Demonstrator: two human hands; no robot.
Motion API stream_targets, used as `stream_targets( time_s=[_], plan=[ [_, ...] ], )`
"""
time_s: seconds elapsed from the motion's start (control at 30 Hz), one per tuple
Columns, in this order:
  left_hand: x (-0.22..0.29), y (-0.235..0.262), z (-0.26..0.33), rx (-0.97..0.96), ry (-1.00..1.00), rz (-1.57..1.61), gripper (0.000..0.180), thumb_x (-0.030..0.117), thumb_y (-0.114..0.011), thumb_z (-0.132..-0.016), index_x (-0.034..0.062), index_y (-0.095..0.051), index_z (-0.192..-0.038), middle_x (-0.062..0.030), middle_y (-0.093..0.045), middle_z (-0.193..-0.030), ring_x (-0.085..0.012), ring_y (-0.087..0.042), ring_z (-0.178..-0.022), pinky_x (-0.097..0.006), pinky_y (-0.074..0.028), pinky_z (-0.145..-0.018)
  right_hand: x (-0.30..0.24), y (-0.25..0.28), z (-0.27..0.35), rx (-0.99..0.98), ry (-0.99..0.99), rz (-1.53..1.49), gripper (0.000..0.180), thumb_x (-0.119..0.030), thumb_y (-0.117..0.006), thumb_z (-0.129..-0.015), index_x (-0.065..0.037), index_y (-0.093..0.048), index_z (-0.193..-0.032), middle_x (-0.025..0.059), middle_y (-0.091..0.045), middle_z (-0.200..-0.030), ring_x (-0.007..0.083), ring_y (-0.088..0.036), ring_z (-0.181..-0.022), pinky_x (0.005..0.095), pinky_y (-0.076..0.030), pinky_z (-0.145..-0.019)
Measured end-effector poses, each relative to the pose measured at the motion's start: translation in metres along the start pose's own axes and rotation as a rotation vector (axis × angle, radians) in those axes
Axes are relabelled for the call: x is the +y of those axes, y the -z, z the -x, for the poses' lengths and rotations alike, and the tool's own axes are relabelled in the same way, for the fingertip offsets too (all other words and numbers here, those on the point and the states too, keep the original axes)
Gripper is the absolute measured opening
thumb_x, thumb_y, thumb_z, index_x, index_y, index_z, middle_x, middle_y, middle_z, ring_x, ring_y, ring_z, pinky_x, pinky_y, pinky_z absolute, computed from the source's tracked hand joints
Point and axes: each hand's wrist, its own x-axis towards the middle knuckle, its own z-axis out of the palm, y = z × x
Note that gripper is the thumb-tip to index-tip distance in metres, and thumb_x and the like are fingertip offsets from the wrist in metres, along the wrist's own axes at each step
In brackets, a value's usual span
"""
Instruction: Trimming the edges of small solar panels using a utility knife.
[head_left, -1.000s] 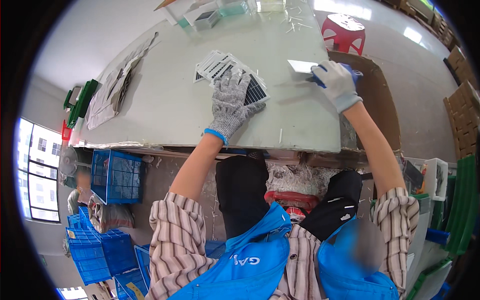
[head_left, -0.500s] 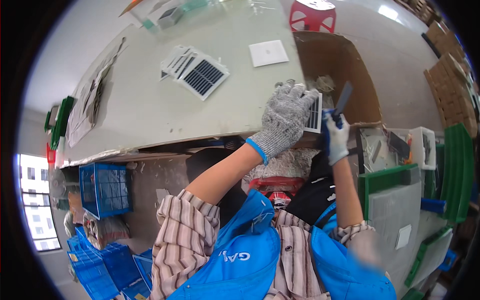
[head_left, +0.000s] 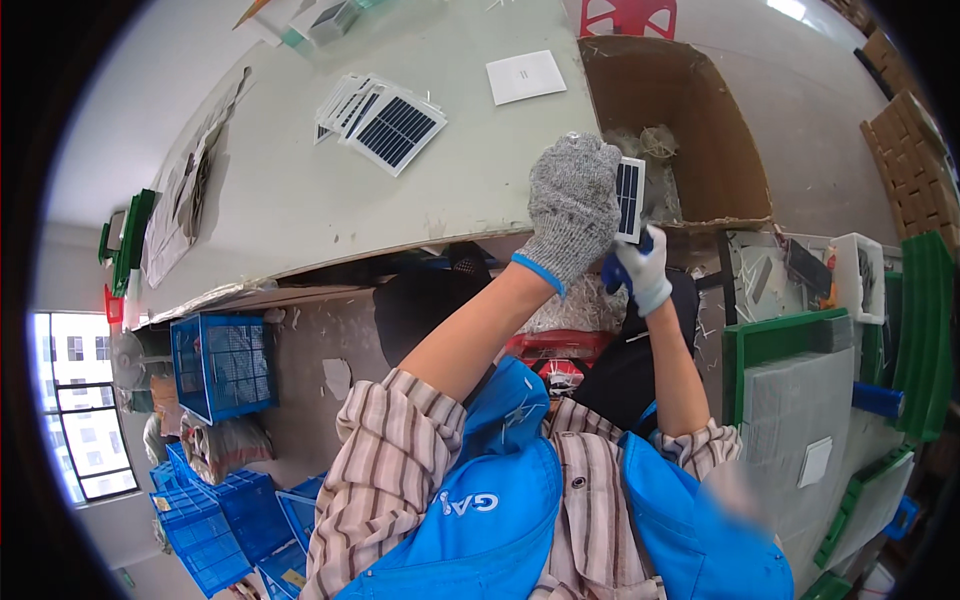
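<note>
My left hand (head_left: 574, 200), in a grey knitted glove, is closed on a small solar panel (head_left: 629, 198) with a white border, held upright past the table's right corner. My right hand (head_left: 643, 273), in a white glove with blue fingers, is closed just below the panel's lower edge. The knife seen in it earlier is hidden now, its blade out of sight. Several similar solar panels (head_left: 400, 132) lie in an overlapping pile on the pale table (head_left: 470, 190). A flat white square (head_left: 526, 77) lies near the table's right edge.
An open cardboard box (head_left: 722, 150) with scraps inside stands against the table's right side. A red stool (head_left: 630, 15) is beyond it. Green-edged trays (head_left: 790, 330) and a white bin (head_left: 858, 275) are at right. Blue crates (head_left: 222, 365) stand at lower left.
My right hand has come down and left, below the panel, and the knife blade no longer shows. The panel is still in my left hand. The view has shifted slightly.
</note>
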Motion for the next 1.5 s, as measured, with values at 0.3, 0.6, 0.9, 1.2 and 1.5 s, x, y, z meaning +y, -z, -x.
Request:
stream_targets(
  time_s=[0.3,0.6,0.9,1.2,1.5],
  plan=[
    [0.003,0.006,0.002,0.022,0.016,-0.036,0.029,0.017,-0.061,-0.079,0.008,-0.061,-0.107,-0.0122,-0.059,-0.095,-0.0318,-0.056,-0.093,-0.047,-0.045,-0.081,0.006,-0.031,0.032,0.391,0.012,0.251,0.044,0.002,-0.063,-0.081,-0.003,-0.049,-0.123,0.0085,-0.061,-0.106,0.0185,-0.061,-0.092,0.0301,-0.049,-0.083],
    [0.009,0.007,0.001,-0.122,-0.061,-0.03,0.037,0.02,-0.064,-0.077,0.008,-0.061,-0.112,-0.0134,-0.06,-0.103,-0.0324,-0.057,-0.098,-0.046,-0.045,-0.085,0.034,-0.03,-0.082,0.025,-0.411,-1.437,0.058,-0.051,-0.031,-0.098,-0.007,-0.046,-0.132,0.0106,-0.054,-0.127,0.0246,-0.052,-0.116,0.0394,-0.037,-0.105],
    [-0.005,0.023,0.012,-0.07,-0.05,-0.214,0.033,0.026,-0.064,-0.079,0.0042,-0.062,-0.105,-0.0144,-0.06,-0.101,-0.0335,-0.055,-0.097,-0.046,-0.042,-0.088,0.017,-0.003,0.002,0.128,-0.027,-0.12,0.013,-0.012,-0.067,-0.084,0.0,-0.064,-0.087,0.0012,-0.063,-0.076,0.0074,-0.058,-0.067,0.022,-0.047,-0.062],
    [0.003,0.016,0.006,-0.058,-0.039,0.011,0.031,0.009,-0.06,-0.075,0.009,-0.064,-0.105,-0.0087,-0.064,-0.092,-0.0289,-0.059,-0.091,-0.043,-0.047,-0.08,-0.004,-0.019,0.03,-0.066,0.011,-0.115,0.004,0.001,-0.064,-0.076,0.0,-0.064,-0.079,0.0042,-0.063,-0.069,0.0118,-0.062,-0.064,0.025,-0.05,-0.059],
    [0.011,0.011,0.01,-0.064,0.002,-0.156,0.035,0.016,-0.059,-0.079,0.0074,-0.06,-0.113,-0.013,-0.06,-0.098,-0.0317,-0.056,-0.097,-0.046,-0.046,-0.082,0.011,-0.04,0.036,0.422,-0.024,0.41,0.041,-0.001,-0.062,-0.082,0.004,-0.045,-0.119,0.011,-0.063,-0.1,0.0176,-0.063,-0.085,0.0313,-0.05,-0.077]
  ],
)
